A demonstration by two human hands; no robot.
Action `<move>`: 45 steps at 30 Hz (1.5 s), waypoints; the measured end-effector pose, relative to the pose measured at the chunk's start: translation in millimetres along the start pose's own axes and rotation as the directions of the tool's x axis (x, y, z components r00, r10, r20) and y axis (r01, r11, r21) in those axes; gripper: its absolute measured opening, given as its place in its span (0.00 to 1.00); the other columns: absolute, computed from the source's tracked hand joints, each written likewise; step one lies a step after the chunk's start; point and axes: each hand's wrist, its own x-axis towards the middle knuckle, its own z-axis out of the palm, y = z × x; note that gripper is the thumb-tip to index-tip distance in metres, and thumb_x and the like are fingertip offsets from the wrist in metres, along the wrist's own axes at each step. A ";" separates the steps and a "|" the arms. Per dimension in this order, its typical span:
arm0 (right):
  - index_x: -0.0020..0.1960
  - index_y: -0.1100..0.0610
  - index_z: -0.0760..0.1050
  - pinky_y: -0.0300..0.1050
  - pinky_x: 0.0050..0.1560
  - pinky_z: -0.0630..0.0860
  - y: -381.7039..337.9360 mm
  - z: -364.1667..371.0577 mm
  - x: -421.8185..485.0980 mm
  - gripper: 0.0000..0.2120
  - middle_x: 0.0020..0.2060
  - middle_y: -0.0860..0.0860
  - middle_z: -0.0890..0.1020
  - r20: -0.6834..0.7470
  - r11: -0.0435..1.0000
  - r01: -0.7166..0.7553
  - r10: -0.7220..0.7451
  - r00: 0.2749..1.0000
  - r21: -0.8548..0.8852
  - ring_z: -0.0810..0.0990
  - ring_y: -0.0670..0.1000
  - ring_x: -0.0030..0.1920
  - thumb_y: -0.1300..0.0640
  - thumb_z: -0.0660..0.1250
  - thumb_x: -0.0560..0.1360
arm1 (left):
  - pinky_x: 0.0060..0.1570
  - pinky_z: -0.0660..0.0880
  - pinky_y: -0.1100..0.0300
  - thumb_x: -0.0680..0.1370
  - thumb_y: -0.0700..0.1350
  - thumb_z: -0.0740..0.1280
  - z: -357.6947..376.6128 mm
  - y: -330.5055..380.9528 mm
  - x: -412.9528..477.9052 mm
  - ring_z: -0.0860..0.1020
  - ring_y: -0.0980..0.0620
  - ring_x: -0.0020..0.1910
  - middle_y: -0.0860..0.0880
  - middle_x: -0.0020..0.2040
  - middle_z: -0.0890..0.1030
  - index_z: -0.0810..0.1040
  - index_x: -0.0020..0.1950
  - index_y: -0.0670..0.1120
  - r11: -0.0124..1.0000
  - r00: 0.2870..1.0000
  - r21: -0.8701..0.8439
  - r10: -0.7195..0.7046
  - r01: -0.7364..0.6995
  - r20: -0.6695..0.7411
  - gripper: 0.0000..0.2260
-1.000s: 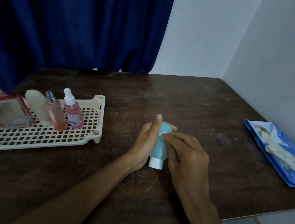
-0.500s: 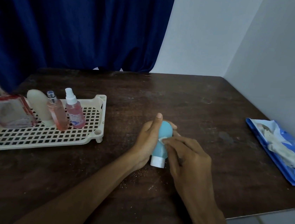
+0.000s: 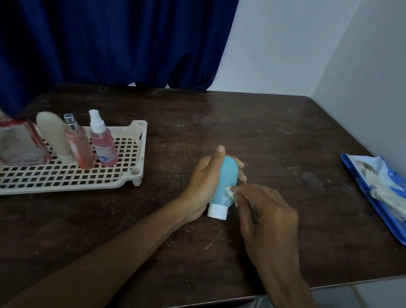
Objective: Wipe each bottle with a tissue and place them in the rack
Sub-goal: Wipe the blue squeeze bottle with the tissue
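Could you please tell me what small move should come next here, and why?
Probably slide the tissue down onto the white cap: the left hand grips the blue bottle, and the right hand pinches the tissue against its side just above that cap.

Most of the tissue [image 3: 230,192] is hidden under the right hand [image 3: 268,217], pressed to the blue bottle [image 3: 227,177] — the left hand [image 3: 202,184] covers that bottle's left side. Far left of the bottle, the rack [image 3: 142,147] is cut by the frame edge — print on the pink spray bottle [image 3: 103,145] there is too small to read.
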 end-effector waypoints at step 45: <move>0.51 0.53 0.85 0.27 0.50 0.73 -3.2 -12.5 -17.1 0.09 0.46 0.40 0.83 0.022 0.977 -0.139 0.138 0.990 0.160 0.81 0.37 0.47 0.64 0.74 0.73 | 0.29 0.78 0.60 0.84 0.55 0.57 0.5 5.9 -4.3 0.79 0.52 0.29 0.46 0.34 0.81 0.78 0.51 0.40 0.994 0.994 -0.109 -0.039 0.027 -0.104 0.20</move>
